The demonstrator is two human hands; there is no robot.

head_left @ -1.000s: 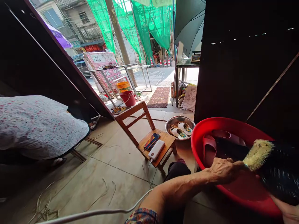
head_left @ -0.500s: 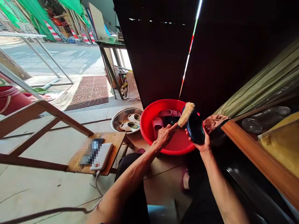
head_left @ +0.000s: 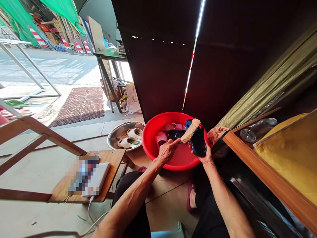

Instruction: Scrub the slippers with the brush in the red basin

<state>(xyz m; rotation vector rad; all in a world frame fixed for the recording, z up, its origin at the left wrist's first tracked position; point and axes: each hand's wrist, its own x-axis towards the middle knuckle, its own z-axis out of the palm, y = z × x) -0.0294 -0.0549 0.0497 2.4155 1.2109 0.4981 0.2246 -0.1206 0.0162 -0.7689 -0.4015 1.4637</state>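
Note:
My left hand is closed on a scrubbing brush with pale bristles, its index finger stretched along the handle. The brush head lies across a dark blue slipper. Holding that slipper from below is my right hand, its fingers around the heel end. Both hands are over the right part of a red basin. Inside the basin lie pink slippers and another dark slipper, in shallow water.
Left of the basin stands a metal bowl with white slippers. A wooden chair carries a white box-like device with a cable. On the right is a wooden cabinet edge. A dark panel rises behind the basin.
The view has shifted, so the whole scene sits further left and slightly lower. Brush and blue slipper remain in the same hands, with the brush still across the slipper's upper part.

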